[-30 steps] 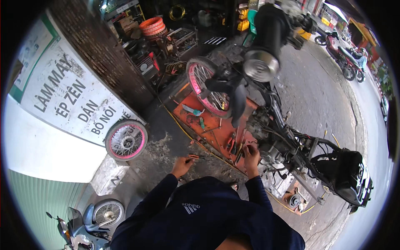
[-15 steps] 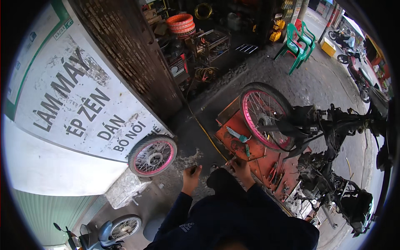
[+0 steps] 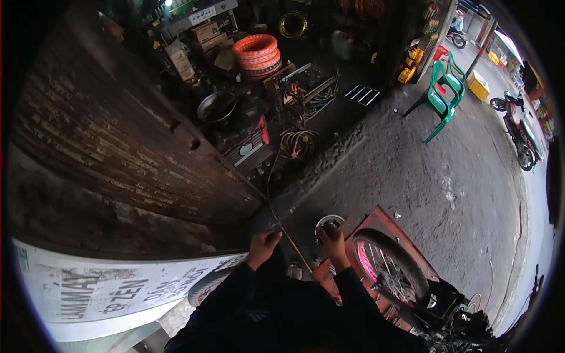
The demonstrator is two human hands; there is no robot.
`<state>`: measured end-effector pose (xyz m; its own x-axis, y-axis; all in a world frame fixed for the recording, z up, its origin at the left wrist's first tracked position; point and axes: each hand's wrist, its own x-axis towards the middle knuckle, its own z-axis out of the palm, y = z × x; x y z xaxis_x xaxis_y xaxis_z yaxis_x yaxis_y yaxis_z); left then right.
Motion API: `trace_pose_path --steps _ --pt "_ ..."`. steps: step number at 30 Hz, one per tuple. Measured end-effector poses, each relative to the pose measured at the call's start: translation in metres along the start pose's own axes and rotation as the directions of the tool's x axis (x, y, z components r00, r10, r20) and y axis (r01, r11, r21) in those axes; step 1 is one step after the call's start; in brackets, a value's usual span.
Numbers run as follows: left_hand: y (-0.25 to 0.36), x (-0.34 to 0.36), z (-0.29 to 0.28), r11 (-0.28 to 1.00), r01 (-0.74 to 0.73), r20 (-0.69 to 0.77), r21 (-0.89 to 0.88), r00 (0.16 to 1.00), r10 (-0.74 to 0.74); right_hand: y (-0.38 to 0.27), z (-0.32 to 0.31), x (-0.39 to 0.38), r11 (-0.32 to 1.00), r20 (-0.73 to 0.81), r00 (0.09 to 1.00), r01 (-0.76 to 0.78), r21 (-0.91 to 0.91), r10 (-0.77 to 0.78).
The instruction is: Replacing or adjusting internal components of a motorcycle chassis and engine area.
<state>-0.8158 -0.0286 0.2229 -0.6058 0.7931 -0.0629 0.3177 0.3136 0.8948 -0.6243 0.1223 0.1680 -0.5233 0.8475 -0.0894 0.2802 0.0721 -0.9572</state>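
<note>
My left hand (image 3: 262,248) is raised in front of me with fingers curled together, near the yellow hose (image 3: 299,253) that runs along the ground; whatever it holds is too small to make out. My right hand (image 3: 333,248) is also closed, in front of a round metal-rimmed object (image 3: 326,220) that it partly hides; I cannot make out what is in its fingers. To the right lie a red metal platform (image 3: 372,216) and the pink-rimmed wheel (image 3: 406,269) of a partly dismantled motorbike (image 3: 456,317).
A rusty metal shutter (image 3: 112,147) and white signboard (image 3: 100,288) border my left. Ahead, a cluttered doorway holds stacked orange tires (image 3: 256,56), a metal basin (image 3: 216,106) and coiled hoses (image 3: 300,141). Green chairs (image 3: 438,103), a yellow box (image 3: 478,85) and parked motorbikes (image 3: 518,132) stand rightward.
My view has swung from the motorbike toward the shop doorway, so motorbike and signboard have dropped lower in view. Both hands remain closed in front of me.
</note>
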Motion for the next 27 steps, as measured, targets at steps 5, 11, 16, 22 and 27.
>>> trace_pose_path --steps 5,11,16,22,27 --pt "-0.006 0.174 0.028 0.991 -0.134 0.233 -0.025 0.963 0.136 -0.001 0.002 0.162 0.988 -0.025 0.996 -0.078 0.135 0.083" --pt "-0.034 0.374 0.027 0.986 -0.165 0.154 0.027 0.975 0.159 -0.003 0.027 0.387 0.952 0.012 0.962 -0.271 0.141 0.272" --pt "-0.046 0.474 0.008 0.972 0.215 0.092 -0.095 0.974 -0.206 0.017 0.047 0.571 0.986 0.112 0.98 -0.163 -0.048 0.167" --pt "-0.248 0.369 0.054 0.638 0.402 -0.104 0.657 0.886 -0.452 0.106 0.11 0.84 0.918 0.285 0.959 0.126 -0.377 -0.015" --pt "-0.271 0.386 0.153 0.67 0.718 -0.396 0.189 0.68 -0.617 0.183 0.223 1.11 0.913 0.53 0.848 0.207 -0.35 0.011"
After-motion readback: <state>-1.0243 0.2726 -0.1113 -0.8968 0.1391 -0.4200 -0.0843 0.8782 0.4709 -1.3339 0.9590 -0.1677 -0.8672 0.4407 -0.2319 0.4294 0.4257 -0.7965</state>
